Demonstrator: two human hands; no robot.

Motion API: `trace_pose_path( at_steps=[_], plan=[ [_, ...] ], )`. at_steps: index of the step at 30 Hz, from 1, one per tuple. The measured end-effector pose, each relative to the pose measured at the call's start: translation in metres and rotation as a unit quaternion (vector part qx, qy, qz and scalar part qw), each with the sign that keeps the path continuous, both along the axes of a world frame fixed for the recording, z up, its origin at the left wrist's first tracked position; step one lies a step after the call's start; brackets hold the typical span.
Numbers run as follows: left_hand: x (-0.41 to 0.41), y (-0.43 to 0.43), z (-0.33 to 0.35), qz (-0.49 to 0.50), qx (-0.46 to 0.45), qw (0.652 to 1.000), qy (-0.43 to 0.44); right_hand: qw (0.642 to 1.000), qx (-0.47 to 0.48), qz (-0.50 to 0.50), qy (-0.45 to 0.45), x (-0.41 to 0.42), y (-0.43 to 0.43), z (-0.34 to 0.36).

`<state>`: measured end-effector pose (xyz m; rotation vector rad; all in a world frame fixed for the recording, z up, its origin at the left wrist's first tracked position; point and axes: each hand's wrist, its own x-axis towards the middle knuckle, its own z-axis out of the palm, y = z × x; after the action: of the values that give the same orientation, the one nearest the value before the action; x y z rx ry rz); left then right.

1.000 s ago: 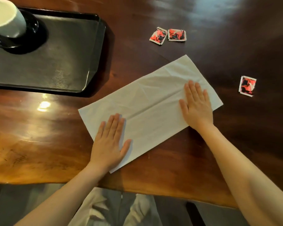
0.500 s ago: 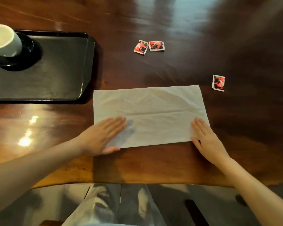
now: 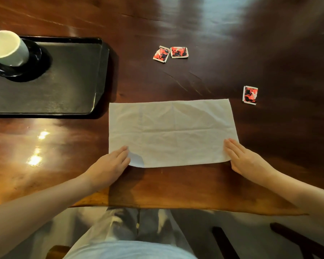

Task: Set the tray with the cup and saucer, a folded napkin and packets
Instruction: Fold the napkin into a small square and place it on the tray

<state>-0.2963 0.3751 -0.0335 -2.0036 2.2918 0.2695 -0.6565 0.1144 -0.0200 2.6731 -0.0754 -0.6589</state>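
Glossy dark-wood table (image 3: 176, 186) w/ light glare (image 3: 35, 159) at left; grey floor (image 3: 254, 234) & dark furniture legs (image 3: 225, 243) below.

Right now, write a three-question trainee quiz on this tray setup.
1. How many packets lie on the table?
2. True or false: the cup stands on its saucer on the tray.
3. The left hand and right hand touch the napkin at its: A near corners, B far corners, C centre.
Key: 1 three; 2 true; 3 A.
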Motion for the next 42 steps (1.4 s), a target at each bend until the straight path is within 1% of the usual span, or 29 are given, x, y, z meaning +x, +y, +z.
trace_pose_path(
  at_steps=[2,4,5,7,9,11,12,13,14,16,18,20,21,23,24,25,26,29,33,35,39,42],
  plan=[
    [0.002,0.000,0.000,0.015,-0.006,1.000,0.017,1.000,0.005,-0.009,-0.007,0.001,-0.002,0.000],
    [0.008,-0.002,0.005,0.044,-0.014,0.997,0.055,0.992,0.062,-0.086,-0.075,0.005,-0.001,0.003],
    [0.011,-0.005,0.009,0.073,-0.012,0.993,0.092,0.980,0.102,-0.130,-0.107,0.008,0.000,0.005],
    [0.020,-0.010,0.018,0.174,0.002,0.967,0.188,0.966,0.137,-0.166,-0.144,0.014,0.002,0.007],
    [0.027,-0.016,0.027,0.262,0.002,0.931,0.255,0.961,0.163,-0.176,-0.138,0.018,-0.002,0.009],
    [0.033,-0.022,0.035,0.308,-0.006,0.903,0.299,0.947,0.205,-0.202,-0.141,0.020,-0.011,0.013],
    [0.035,-0.027,0.039,0.326,-0.009,0.888,0.323,0.933,0.231,-0.231,-0.151,0.022,-0.017,0.016],
    [0.037,-0.031,0.043,0.346,-0.015,0.872,0.346,0.909,0.263,-0.280,-0.164,0.023,-0.025,0.020],
    [0.038,-0.035,0.045,0.371,-0.023,0.854,0.364,0.872,0.303,-0.341,-0.177,0.026,-0.034,0.025],
    [0.039,-0.047,0.046,0.430,-0.051,0.810,0.396,0.780,0.387,-0.445,-0.209,0.034,-0.054,0.035],
    [0.037,-0.061,0.045,0.495,-0.089,0.748,0.434,0.701,0.437,-0.501,-0.258,0.047,-0.072,0.043],
    [0.037,-0.076,0.037,0.554,-0.120,0.690,0.450,0.634,0.456,-0.543,-0.309,0.062,-0.083,0.042],
    [0.037,-0.084,0.031,0.577,-0.131,0.673,0.444,0.601,0.458,-0.565,-0.331,0.069,-0.086,0.038],
    [0.038,-0.098,0.020,0.617,-0.151,0.649,0.418,0.551,0.443,-0.605,-0.366,0.084,-0.093,0.026],
    [0.039,-0.105,0.016,0.628,-0.160,0.646,0.403,0.538,0.423,-0.620,-0.383,0.090,-0.096,0.019],
    [0.039,-0.110,0.012,0.634,-0.168,0.648,0.387,0.536,0.399,-0.628,-0.398,0.096,-0.098,0.012],
    [0.039,-0.115,0.010,0.638,-0.170,0.654,0.370,0.541,0.377,-0.629,-0.413,0.100,-0.099,0.006],
    [0.035,-0.123,0.005,0.645,-0.177,0.677,0.309,0.567,0.329,-0.605,-0.452,0.112,-0.100,-0.006],
    [0.033,-0.128,-0.001,0.600,-0.200,0.740,0.227,0.621,0.228,-0.580,-0.476,0.122,-0.103,-0.020],
    [0.036,-0.132,-0.007,0.588,-0.190,0.764,0.185,0.636,0.184,-0.572,-0.485,0.125,-0.105,-0.027],
    [0.039,-0.130,-0.020,0.587,-0.179,0.778,0.134,0.652,0.130,-0.561,-0.494,0.130,-0.103,-0.036],
    [0.035,-0.129,-0.019,0.581,-0.185,0.779,0.149,0.649,0.113,-0.566,-0.496,0.134,-0.103,-0.040]
  ],
)
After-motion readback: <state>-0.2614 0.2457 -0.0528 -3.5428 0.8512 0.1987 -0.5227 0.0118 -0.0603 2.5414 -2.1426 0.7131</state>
